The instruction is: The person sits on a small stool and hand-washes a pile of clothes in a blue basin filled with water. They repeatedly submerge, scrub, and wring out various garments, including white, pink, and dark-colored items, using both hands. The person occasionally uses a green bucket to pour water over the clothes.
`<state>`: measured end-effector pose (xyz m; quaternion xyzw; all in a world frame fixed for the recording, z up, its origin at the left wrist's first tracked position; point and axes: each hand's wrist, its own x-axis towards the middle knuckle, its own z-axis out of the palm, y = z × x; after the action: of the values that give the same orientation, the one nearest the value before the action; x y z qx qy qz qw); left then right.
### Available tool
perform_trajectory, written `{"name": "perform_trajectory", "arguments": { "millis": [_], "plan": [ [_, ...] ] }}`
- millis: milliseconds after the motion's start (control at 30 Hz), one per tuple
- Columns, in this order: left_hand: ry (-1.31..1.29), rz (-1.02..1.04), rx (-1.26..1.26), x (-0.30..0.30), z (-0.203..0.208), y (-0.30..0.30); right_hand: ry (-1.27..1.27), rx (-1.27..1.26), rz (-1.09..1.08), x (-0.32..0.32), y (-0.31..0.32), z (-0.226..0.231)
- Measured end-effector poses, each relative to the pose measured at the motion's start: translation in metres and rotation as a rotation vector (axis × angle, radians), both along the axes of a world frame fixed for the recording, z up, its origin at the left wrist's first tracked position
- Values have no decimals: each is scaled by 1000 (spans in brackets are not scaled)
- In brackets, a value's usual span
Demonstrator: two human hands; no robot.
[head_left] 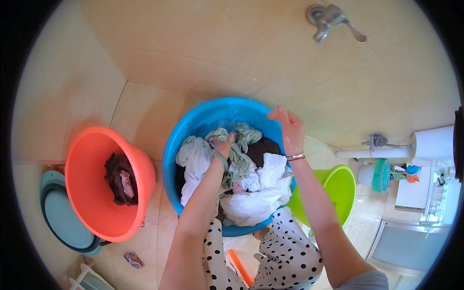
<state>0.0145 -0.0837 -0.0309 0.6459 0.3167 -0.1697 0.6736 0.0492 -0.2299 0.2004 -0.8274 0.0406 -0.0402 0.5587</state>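
Observation:
A large blue basin on the floor in front of me holds a heap of wet laundry. My left hand is in the heap, its fingers closed on a pale green patterned garment. White clothes lie at the near side of the basin, and another white piece lies to the left. Dark cloth shows between them. Above the right rim hovers my right hand, fingers loosely bent, with nothing visible in it. A thin streak and splash of water appear near the far inner wall.
To the left stands an orange-red bucket with dark clothes inside, beside teal folding basins. A lime green bucket is at the right. A metal tap juts from the wall. A small cloth item lies on the floor.

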Motion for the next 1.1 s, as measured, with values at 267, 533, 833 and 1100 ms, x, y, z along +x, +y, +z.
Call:
{"name": "perform_trajectory", "arguments": {
  "millis": [267, 533, 833, 1100],
  "plan": [
    [-612, -625, 372, 9, 213, 16, -538, 271, -137, 37, 14, 133],
    [-688, -422, -237, 41, 262, 5, -674, 150, -34, 67, 14, 182],
    [-348, -256, -372, 20, 198, 4, -698, 163, 9, 77, -1, 176],
    [-447, -145, 230, 21, 68, 58, -283, 188, -3, 39, -14, 66]
  ]
}}
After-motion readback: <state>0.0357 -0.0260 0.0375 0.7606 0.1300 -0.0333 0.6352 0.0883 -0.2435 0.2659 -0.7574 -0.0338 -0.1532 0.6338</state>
